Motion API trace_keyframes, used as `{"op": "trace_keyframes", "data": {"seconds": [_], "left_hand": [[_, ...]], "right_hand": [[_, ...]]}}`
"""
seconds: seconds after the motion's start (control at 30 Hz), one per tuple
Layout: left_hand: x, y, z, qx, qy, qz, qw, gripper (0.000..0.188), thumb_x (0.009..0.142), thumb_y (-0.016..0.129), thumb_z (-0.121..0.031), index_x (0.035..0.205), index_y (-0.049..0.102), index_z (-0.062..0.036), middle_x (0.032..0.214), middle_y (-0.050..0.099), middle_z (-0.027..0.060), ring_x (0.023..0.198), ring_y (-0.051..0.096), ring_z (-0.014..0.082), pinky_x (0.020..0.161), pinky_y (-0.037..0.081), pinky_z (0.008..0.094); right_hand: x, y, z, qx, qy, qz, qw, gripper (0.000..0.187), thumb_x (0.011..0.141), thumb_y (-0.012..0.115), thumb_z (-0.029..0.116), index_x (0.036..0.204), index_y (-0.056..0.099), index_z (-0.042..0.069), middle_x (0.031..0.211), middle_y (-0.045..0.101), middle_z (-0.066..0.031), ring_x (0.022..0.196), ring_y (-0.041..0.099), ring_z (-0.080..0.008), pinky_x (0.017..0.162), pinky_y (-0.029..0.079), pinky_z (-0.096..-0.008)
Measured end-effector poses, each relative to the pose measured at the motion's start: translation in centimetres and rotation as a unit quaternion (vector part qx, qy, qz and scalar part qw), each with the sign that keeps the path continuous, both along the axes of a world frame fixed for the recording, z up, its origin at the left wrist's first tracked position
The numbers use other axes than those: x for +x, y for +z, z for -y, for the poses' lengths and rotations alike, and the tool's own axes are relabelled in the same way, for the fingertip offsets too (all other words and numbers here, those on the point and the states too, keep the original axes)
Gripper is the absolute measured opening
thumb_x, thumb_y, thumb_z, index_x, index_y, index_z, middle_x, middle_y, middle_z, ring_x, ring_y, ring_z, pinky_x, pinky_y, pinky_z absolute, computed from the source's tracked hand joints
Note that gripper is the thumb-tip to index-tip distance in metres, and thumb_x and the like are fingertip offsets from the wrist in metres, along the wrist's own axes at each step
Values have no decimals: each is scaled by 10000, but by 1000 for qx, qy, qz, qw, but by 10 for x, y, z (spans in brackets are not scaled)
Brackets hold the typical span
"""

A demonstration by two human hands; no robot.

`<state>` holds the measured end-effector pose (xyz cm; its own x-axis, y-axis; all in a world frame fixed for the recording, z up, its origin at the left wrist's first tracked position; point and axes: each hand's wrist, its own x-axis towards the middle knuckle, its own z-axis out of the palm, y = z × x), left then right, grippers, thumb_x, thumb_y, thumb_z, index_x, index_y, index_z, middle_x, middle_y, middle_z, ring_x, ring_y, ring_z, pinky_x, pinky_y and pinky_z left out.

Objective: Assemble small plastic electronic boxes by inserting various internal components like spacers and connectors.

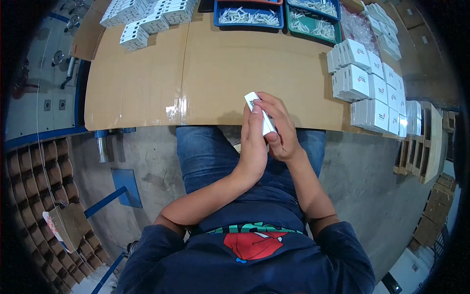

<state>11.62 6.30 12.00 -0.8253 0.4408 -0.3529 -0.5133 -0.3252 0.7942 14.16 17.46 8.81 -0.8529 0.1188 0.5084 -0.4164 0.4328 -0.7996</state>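
A small white box with dark print on one end is held between my two hands, just over the table's near edge. My left hand wraps its left side, with the thumb lying on top. From the right, my right hand closes round it, fingers over the upper end and thumb near the lower end. The palms hide most of the box. Both hands are above my lap, in front of the cardboard-covered table.
Stacked white boxes stand at the table's right and far left. Blue bins and a green bin of small white pieces sit at the back. A wooden pallet is at right, a divided cardboard tray at lower left.
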Motion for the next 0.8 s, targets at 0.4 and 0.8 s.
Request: {"op": "trace_keyframes", "data": {"seconds": [0.4, 0.8], "left_hand": [[3, -2, 0, 11, 0, 17, 1000, 467, 1126, 372, -452, 1373, 497, -76, 1112, 582, 45, 1011, 576, 127, 881, 483, 297], [-31, -37, 24, -4, -183, -30, 983, 816, 1072, 512, -531, 1653, 146, -90, 1386, 527, 100, 1159, 547, 137, 890, 492, 298]], "right_hand": [[2, 3, 0, -22, -5, 4, 1000, 699, 1062, 405, 583, 1382, 569, -17, 1403, 559, -275, 1252, 565, -447, 1075, 438, -482], [-2, 12, -12, 57, -38, 129, 989, 872, 1006, 454, 676, 1557, 423, 2, 1603, 414, -231, 1516, 357, -377, 1225, 296, -456]]}}
